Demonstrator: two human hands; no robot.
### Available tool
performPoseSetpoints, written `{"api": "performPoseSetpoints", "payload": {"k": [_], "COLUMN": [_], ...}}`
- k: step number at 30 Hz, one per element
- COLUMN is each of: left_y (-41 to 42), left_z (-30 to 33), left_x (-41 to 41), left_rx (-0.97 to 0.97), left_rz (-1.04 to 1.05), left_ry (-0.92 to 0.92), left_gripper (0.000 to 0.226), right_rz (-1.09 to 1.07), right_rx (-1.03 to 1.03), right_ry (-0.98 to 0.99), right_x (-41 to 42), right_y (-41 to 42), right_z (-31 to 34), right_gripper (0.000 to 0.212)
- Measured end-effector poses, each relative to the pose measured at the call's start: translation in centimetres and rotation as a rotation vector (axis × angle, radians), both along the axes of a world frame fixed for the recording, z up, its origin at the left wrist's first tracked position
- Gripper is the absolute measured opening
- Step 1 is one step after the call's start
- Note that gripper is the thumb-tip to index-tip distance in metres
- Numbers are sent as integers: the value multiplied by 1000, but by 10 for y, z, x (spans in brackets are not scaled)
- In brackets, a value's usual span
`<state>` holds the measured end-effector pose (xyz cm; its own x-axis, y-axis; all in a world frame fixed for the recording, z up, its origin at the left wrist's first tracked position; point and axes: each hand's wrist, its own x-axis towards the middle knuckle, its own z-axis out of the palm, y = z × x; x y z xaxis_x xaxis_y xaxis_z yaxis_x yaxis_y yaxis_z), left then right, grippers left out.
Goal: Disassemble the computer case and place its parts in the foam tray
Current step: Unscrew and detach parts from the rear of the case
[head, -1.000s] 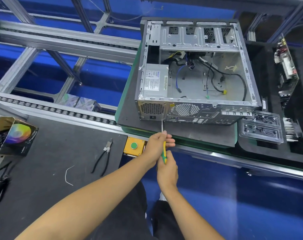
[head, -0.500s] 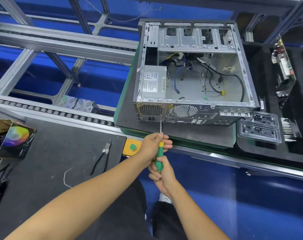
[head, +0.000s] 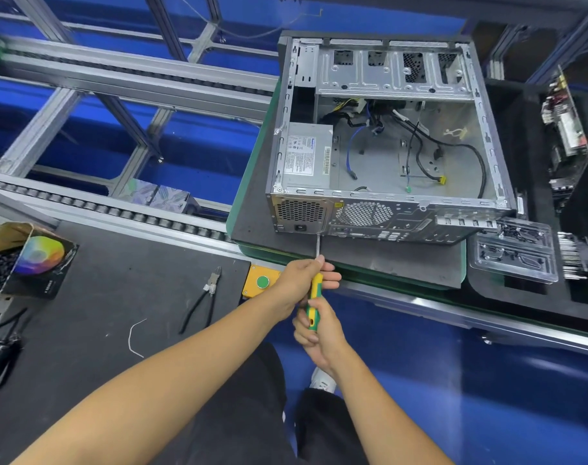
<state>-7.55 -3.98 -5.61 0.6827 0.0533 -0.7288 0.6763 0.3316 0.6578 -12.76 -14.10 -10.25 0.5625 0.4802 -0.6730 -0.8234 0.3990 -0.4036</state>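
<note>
Surface (head: pixel 94 297): dark mat on the near left, with a roller track along its far edge.
Computer case (head: pixel 380 146): lies open on a dark pad at the centre right, back panel facing near; loose cables on its floor.
Foam tray (head: pixel 527 135): black, just right of the case, holding circuit boards on edge.
Power supply (head: pixel 306 156): grey box in the case's near left corner.
Box (head: pixel 27 260): open carton at the left edge of the surface, full of small black parts.
Plastic tray (head: pixel 517 253): clear, at the near right corner of the case, with small black parts in it.
Left hand (head: pixel 302 276): grip pinched round the metal shaft of the screwdriver.
Right hand (head: pixel 319 333): grip clenched on the handle.
Screwdriver (head: pixel 314 297): yellow and green handle, tip touching the back panel below the power supply.
Pliers (head: pixel 205 297): on the surface, left of the hands.
Button (head: pixel 262 281): green, on a yellow housing just left of the left hand.
</note>
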Motion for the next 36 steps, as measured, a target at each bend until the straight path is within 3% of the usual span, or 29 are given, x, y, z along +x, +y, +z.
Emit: {"api": "performPoseSetpoints", "payload": {"k": [4, 8, 10, 13, 19, 26, 31, 33, 36], "left_y": [-1, -1, -5, -9, -5, -3, -7, -8, -3], "left_z": [2, 3, 4, 6, 3, 5, 4, 3, 2], "left_x": [2, 2, 3, 3, -1, 0, 1, 1, 0], "left_rx": [28, 70, 55, 70, 106, 127, 122, 136, 142], "left_rz": [-5, 1, 44, 69, 58, 63, 131, 135, 118], "left_ry": [-23, -21, -1, 9, -42, -46, -35, -34, -46], "left_gripper": [39, 38, 37, 36, 32, 32, 33, 32, 30], "right_rz": [25, 78, 37, 27, 93, 99, 206, 181, 165], "right_rx": [-19, -526, -655, -515, -132, -176, -658, -584, -235], "right_ry": [6, -277, -359, -265, -50, -77, -395, -314, -136], "right_x": [0, 2, 2, 7, 9, 6, 6, 8, 11], "right_y": [0, 3, 6, 5, -4, -1, 8, 8, 4], "right_z": [1, 3, 3, 5, 5, 8, 13, 15, 14], "right_gripper": [13, 11, 19, 24, 9, 10, 24, 29, 25]}}
